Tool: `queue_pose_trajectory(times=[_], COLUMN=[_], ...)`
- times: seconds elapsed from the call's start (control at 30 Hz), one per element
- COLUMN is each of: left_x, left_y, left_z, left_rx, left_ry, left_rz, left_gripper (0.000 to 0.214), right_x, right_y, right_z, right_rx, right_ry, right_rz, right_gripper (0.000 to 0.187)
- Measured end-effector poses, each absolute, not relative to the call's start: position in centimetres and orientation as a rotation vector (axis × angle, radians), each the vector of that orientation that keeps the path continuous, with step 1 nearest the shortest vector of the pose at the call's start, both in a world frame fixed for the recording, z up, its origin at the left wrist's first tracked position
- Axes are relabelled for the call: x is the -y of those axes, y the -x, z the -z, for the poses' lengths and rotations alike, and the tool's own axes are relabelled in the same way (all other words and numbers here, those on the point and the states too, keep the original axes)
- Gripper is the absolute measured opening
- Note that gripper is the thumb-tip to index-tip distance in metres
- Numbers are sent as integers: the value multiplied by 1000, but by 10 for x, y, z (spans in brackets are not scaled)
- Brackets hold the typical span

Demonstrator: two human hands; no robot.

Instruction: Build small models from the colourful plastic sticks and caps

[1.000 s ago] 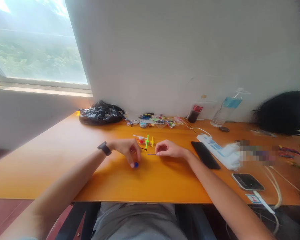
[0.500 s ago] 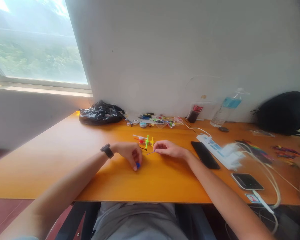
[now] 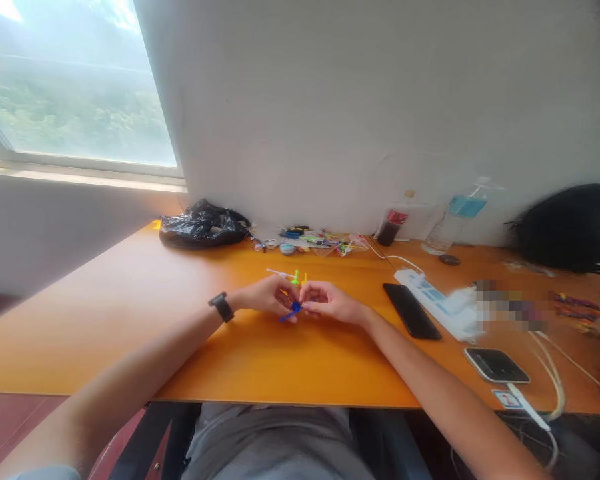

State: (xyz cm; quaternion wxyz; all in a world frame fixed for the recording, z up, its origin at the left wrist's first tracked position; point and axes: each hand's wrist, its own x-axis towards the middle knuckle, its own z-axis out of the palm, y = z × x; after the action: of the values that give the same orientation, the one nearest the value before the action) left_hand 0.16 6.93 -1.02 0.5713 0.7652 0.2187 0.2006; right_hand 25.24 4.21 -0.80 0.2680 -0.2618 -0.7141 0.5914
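My left hand [image 3: 270,295] is closed, its fingertips pinching a small blue plastic round piece [image 3: 296,307]. From the other side my right hand [image 3: 333,301] pinches a thin blue stick [image 3: 286,316], whose end sticks out toward the lower left past the round piece. The stick and the round piece meet between my fingertips; whether it passes through a hole I cannot tell. Just behind my hands lie a light-green spoked piece [image 3: 295,276], a white stick [image 3: 276,272] and a yellow piece [image 3: 306,277], partly hidden by my fingers.
At the back are a black plastic bag [image 3: 203,225] and a pile of small coloured parts [image 3: 313,237]. To the right lie a black phone [image 3: 411,311], a white power strip [image 3: 433,300], a charging device [image 3: 497,365] with cables, a water bottle [image 3: 440,235] and a black bag [image 3: 565,228].
My hands have come together. The blue round piece in my left hand has moved up and right to meet the stick in my right hand, now pointing lower left through or beside it.
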Motion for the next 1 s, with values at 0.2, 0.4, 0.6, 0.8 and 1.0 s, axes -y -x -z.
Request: queue_pose_trajectory(times=[0.2, 0.4, 0.6, 0.8, 1.0], left_x=[-73, -71, -64, -63, -66], left_y=[7, 8, 4, 3, -3], left_z=[6, 2, -6, -6, 5], left_rx=[-451, -458, -477, -480, -524], left_ry=[-1736, -1761, -1741, -1769, -1870], left_rz=[-423, -413, -500, -557, -674], left_gripper=[45, 60, 48, 39, 35], right_x=[-42, -42, -42, -42, -41], right_y=[-246, -246, -248, -246, -243], right_z=[13, 6, 3, 8, 11], right_rx=[1881, 1827, 1802, 1859, 1894], right_ry=[777, 806, 793, 818, 853], right_rz=[-1397, -1311, -1328, -1260, -1156], right_gripper=[34, 37, 37, 35, 31])
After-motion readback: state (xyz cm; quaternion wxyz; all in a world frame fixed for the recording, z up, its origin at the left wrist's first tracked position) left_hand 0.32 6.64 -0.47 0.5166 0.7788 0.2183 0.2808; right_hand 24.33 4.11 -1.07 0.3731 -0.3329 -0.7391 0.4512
